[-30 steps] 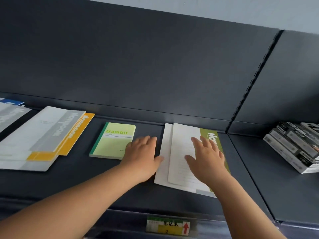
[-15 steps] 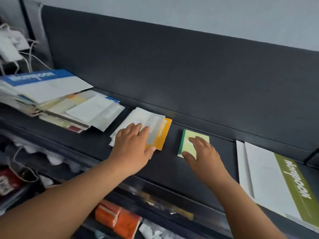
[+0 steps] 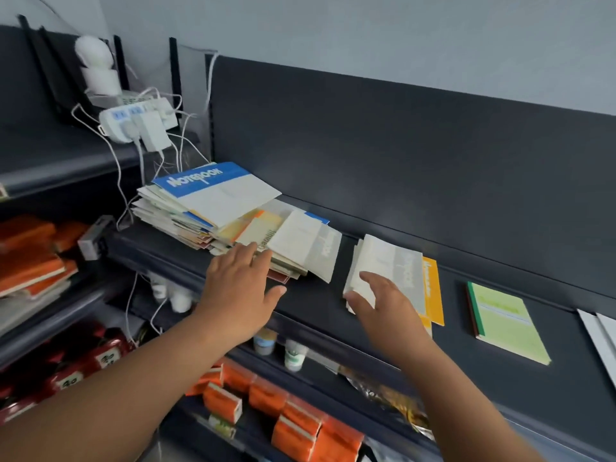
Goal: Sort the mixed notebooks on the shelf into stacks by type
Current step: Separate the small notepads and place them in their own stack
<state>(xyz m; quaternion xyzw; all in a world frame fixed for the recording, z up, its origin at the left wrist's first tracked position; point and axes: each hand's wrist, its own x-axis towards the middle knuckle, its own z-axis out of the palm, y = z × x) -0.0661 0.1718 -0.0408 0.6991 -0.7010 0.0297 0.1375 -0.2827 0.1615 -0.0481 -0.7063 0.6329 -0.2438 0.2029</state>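
Note:
A messy pile of mixed notebooks [image 3: 213, 208] lies at the left end of the dark shelf [image 3: 333, 308], topped by a blue and white one. My left hand [image 3: 238, 288] hovers open at the pile's front corner, fingers near a cream notebook [image 3: 263, 228]. A small stack of grey and orange notebooks [image 3: 400, 275] lies to the right. My right hand [image 3: 383, 305] is open over that stack's near left corner. A small green notebook [image 3: 503, 321] lies flat further right, and white notebooks [image 3: 600, 338] show at the frame's edge.
A power strip with plugs and white cables [image 3: 140, 125] hangs behind the pile. Orange packs [image 3: 293, 421] and small bottles [image 3: 280, 348] fill the shelf below. Orange notebooks [image 3: 30, 261] and red items [image 3: 73, 371] sit on the left unit.
The view and both hands have swept left along the shelf. My left hand left the grey and orange stack for the mixed pile; my right hand left the green notebook for the grey and orange stack.

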